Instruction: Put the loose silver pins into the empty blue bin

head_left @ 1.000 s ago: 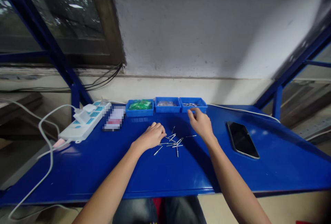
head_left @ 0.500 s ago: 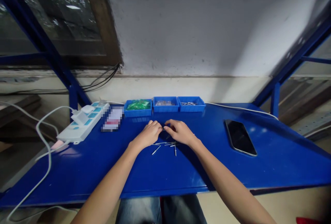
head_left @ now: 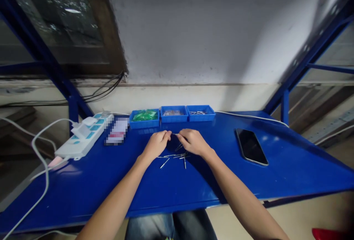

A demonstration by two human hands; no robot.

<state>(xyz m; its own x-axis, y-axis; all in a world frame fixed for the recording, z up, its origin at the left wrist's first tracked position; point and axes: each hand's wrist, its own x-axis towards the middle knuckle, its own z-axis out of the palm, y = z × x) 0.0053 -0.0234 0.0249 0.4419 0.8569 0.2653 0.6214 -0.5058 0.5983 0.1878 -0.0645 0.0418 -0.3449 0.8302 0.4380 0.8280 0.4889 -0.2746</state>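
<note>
Above the blue table, my left hand (head_left: 157, 144) and my right hand (head_left: 193, 142) are close together, both with fingers pinched. A thin silver pin, like a blind rivet (head_left: 174, 134), spans the small gap between the fingertips. Its right end is in my right fingers, and its left end reaches my left fingertips. What else the fingers may cover is hidden. Just below the hands, several loose blind rivets (head_left: 165, 163) lie scattered on the table, pointing different ways. Some rest partly under my right hand.
Along the back stand three blue trays: one with green packets (head_left: 144, 124), one with small clear pieces (head_left: 174, 119), one with silver rivets (head_left: 201, 117). A phone (head_left: 251, 147) lies right. A power strip (head_left: 84, 138) with white cables and a blurred card (head_left: 117, 131) are left.
My fingertips have drawn slightly apart, and the thin pin between them shows more plainly. The whole view has shifted a little, with the table's things now further left.
</note>
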